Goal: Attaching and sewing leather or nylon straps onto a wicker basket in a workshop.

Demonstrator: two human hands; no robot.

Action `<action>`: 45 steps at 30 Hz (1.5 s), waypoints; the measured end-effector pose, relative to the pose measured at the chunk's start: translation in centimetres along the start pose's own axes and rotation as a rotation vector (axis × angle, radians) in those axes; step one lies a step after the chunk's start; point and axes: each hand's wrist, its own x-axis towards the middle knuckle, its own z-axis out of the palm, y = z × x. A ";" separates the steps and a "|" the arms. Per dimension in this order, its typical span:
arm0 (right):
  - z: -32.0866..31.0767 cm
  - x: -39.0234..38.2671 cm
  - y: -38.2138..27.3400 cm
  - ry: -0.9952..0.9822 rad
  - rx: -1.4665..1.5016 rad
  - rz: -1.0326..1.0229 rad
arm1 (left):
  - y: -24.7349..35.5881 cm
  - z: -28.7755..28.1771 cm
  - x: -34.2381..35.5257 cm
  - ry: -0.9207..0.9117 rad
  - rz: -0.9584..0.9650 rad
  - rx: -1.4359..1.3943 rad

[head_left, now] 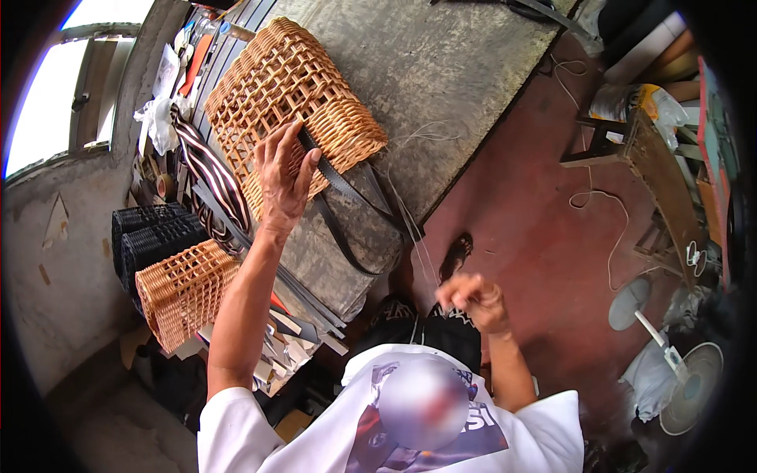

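Observation:
A tan woven basket (272,87) lies on the worn tabletop, with an open lattice and a denser band at its near right end. My left hand (282,177) rests over its near side with fingers extended, beside a black strap (344,187) that loops from the basket toward the table's front edge. Pale thin thread (410,221) runs from the strap and basket area down toward my right hand (477,303). That hand is raised before my body, fingers curled together and blurred, seemingly pinching the thread's end.
Black woven baskets (154,236) and another tan basket (185,288) stand left of the table (441,71). Striped straps (209,177) hang along its left side. At the right are a wooden stand (658,177), a floor cord (603,195) and a white fan (692,388).

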 end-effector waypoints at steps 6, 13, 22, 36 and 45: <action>-5.0 -16.6 -2.2 0.313 -0.153 0.580 | 0.1 0.2 0.4 0.051 0.049 -0.001; -8.3 -32.0 -2.5 0.834 -0.076 0.642 | -0.3 0.5 0.1 0.089 0.055 -0.040; -11.1 -40.3 0.0 1.298 0.239 0.295 | 0.0 0.6 0.1 0.093 0.043 -0.044; -13.2 -36.5 -6.3 1.599 -0.429 0.154 | -0.7 0.6 0.1 0.111 0.037 -0.047; -8.8 -13.8 -17.3 1.105 -0.771 -0.054 | -0.5 0.9 0.1 0.126 0.015 -0.083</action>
